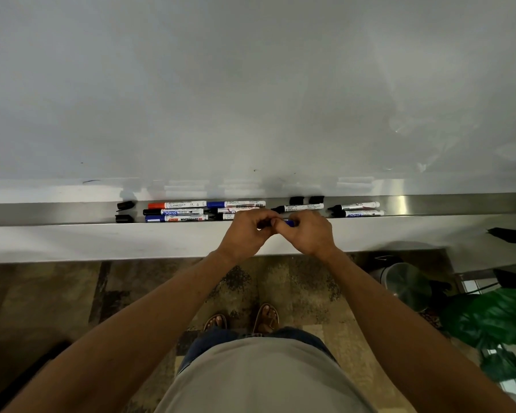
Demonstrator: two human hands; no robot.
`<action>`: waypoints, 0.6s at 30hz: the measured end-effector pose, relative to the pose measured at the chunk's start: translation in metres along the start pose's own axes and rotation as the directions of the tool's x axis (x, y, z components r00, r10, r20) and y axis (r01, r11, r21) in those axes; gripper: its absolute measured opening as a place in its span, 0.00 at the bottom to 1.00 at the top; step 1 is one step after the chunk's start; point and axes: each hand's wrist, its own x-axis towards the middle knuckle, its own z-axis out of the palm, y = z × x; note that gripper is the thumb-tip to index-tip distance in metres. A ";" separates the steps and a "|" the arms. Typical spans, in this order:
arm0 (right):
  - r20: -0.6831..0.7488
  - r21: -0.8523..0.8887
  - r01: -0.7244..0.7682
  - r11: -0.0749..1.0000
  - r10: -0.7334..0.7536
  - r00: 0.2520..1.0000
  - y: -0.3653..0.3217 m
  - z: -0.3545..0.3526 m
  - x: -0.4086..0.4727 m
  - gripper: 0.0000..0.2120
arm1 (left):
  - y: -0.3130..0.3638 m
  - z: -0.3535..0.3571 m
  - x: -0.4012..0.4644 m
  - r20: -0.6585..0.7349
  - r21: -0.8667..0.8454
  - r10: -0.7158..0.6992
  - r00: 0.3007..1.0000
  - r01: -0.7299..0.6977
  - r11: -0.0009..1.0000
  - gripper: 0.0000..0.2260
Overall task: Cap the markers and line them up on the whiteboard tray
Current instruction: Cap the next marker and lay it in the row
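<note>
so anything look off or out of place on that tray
Yes. Four loose black caps lie apart from any marker: two at the tray's left end and two by the back edge. The markers lie bunched in uneven rows, several uncapped, such as this one.

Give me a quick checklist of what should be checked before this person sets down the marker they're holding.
1. Blue marker held by both hands: ok, left hand and right hand both grip it.
2. Cap fully seated: cannot tell, fingers hide the joint.
3. Free room on the whiteboard tray: ok, bare metal left of the loose black caps.
4. All other markers capped: not ok, the marker right of centre shows a bare tip.
5. Markers lined up: not ok, the middle ones overlap.
</note>
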 end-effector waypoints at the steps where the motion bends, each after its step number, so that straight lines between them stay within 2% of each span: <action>1: -0.011 -0.017 -0.004 1.000 0.003 1.000 -0.001 0.001 0.000 0.24 | -0.001 0.001 0.000 -0.003 0.002 0.000 1.000 0.000 1.000 0.10; 6: -0.078 -0.039 0.010 0.999 -0.013 0.997 -0.005 0.006 -0.004 0.23 | -0.003 0.001 0.002 0.004 -0.016 0.000 1.000 0.000 1.000 0.11; 9: -0.097 -0.034 0.076 0.997 -0.079 0.992 0.002 0.013 -0.006 0.23 | -0.004 -0.003 0.007 0.054 -0.004 -0.040 0.998 0.041 0.999 0.10; 13: -0.072 -0.073 0.206 0.976 -0.212 0.975 0.022 0.020 -0.002 0.28 | -0.009 -0.003 0.013 0.141 0.123 -0.037 0.989 0.019 0.992 0.07; 18: -0.152 -0.227 0.206 0.952 -0.243 0.958 0.040 0.021 0.009 0.26 | -0.018 0.000 0.020 0.034 0.309 -0.045 0.998 0.033 0.950 0.10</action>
